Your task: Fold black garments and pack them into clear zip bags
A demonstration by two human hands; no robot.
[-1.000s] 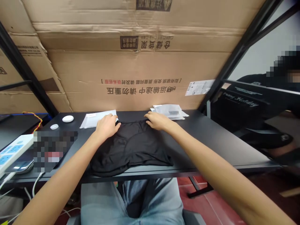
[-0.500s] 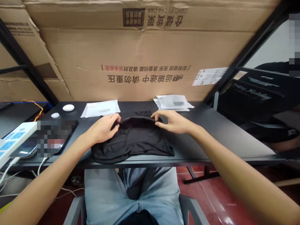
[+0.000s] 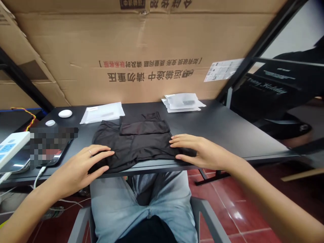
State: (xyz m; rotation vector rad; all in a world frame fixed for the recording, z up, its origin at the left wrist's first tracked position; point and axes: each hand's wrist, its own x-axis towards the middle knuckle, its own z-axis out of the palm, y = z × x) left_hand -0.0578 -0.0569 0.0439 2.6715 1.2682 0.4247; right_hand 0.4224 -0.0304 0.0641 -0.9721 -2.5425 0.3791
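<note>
A black stretchy garment point(image 3: 131, 143) lies folded flat on the black desk point(image 3: 227, 135), with a folded-over layer on its far half. My left hand point(image 3: 84, 163) rests on the garment's near left corner, fingers spread and not gripping. My right hand point(image 3: 199, 152) lies flat against its near right side, with the fingertips on the cloth. Part of the garment's near edge is hidden under my left hand.
Two clear plastic packets point(image 3: 102, 113) point(image 3: 183, 103) lie at the desk's back. To the left are white round objects point(image 3: 65, 113), a blurred device point(image 3: 50, 148) and a power strip point(image 3: 11, 148). A person in black point(image 3: 278, 91) sits to the right.
My hands have moved from the garment's far edge to its near edge. The far part, lifted and bunched before, now lies folded flat. The view has tilted downward.
</note>
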